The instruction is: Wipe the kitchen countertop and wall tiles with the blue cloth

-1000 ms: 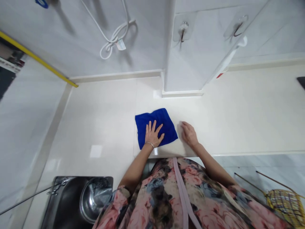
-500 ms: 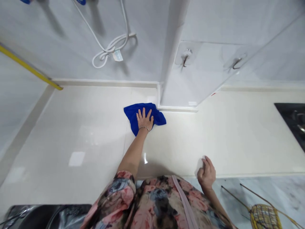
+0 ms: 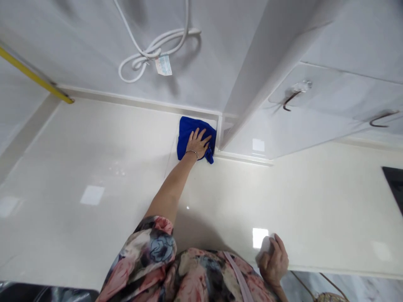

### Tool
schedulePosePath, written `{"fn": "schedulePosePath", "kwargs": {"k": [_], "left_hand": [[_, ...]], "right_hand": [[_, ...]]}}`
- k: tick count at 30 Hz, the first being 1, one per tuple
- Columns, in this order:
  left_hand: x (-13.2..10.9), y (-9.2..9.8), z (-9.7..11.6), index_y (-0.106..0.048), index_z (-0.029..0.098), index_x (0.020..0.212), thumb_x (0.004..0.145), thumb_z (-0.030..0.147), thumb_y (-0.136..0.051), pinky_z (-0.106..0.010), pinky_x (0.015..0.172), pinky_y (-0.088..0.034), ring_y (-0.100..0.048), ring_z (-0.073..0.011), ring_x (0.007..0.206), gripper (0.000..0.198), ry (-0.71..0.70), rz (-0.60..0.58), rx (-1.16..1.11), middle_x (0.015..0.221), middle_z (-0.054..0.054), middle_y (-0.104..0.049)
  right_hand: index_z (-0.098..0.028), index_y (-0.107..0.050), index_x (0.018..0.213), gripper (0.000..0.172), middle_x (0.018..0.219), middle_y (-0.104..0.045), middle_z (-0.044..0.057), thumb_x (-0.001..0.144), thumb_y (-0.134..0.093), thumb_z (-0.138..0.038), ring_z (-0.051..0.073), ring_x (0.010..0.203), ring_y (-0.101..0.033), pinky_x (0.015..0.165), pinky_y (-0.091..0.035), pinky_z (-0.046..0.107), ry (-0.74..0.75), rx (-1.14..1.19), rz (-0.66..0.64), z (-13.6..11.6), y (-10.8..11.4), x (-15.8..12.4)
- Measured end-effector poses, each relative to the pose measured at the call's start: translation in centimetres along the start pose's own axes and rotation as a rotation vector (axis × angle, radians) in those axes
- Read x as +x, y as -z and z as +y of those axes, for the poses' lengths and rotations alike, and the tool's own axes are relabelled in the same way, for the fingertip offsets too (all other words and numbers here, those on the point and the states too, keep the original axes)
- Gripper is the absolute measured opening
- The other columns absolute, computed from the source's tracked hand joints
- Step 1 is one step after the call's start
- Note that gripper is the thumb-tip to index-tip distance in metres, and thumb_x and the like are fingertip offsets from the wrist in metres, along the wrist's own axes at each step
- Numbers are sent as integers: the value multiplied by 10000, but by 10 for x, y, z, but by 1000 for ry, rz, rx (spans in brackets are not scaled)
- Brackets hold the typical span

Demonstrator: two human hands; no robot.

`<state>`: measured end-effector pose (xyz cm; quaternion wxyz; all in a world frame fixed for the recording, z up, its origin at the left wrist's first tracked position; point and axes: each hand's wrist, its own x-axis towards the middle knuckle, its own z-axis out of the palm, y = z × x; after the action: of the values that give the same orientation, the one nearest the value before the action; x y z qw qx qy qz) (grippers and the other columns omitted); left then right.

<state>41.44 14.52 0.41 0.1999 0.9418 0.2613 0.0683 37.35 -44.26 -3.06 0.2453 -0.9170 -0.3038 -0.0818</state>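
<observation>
A blue cloth (image 3: 186, 133) lies in the back corner of the cream countertop (image 3: 110, 167), where the wall meets a white column (image 3: 258, 75). My left hand (image 3: 198, 144) is stretched far out and presses flat on the cloth, fingers spread; a thin bangle sits on the wrist. My right hand (image 3: 274, 261) rests at the counter's front edge, its fingers curled over that edge.
A knotted white cable (image 3: 151, 52) with a tag hangs on the wall above the cloth. Two metal hooks (image 3: 291, 98) (image 3: 382, 119) stick out of the right wall panel. A yellow strip (image 3: 34, 75) runs at the left. A dark hob corner (image 3: 395, 184) shows at right.
My left hand has pushed the blue cloth away from me, from mid-counter into the back corner by the column. My right hand moved from beside the cloth back to the front edge.
</observation>
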Motion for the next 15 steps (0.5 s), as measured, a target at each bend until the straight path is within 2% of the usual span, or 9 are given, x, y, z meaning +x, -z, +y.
{"fn": "schedulePosePath", "kwargs": {"k": [4, 10, 15], "left_hand": [[19, 0, -3, -613, 301, 1508, 1013, 401, -373, -604, 1334, -109, -154, -323, 1626, 559, 4, 22, 10, 1709, -21, -371], [50, 0, 3, -654, 291, 1466, 1012, 376, -379, -594, 1313, -144, -219, -348, 1572, 538, 86, 109, -43, 1650, -64, -423], [64, 4, 8, -716, 322, 1382, 999, 370, -444, -597, 1248, -247, -298, -371, 1482, 472, 141, 189, -73, 1523, -96, -494]], "right_hand": [[-346, -443, 1598, 749, 1541, -553, 165, 859, -518, -249, 516, 1285, -617, 938, -566, 795, 10, -2, -1, -1, 2, 0], [-473, -407, 1599, 770, 1543, -557, 95, 864, -528, -277, 510, 1290, -612, 936, -556, 830, -39, 22, 4, -5, 1, 1], [-434, -433, 1600, 728, 1518, -582, 123, 893, -527, -291, 515, 1266, -631, 899, -578, 812, -10, 14, 5, 1, 1, 0]]}}
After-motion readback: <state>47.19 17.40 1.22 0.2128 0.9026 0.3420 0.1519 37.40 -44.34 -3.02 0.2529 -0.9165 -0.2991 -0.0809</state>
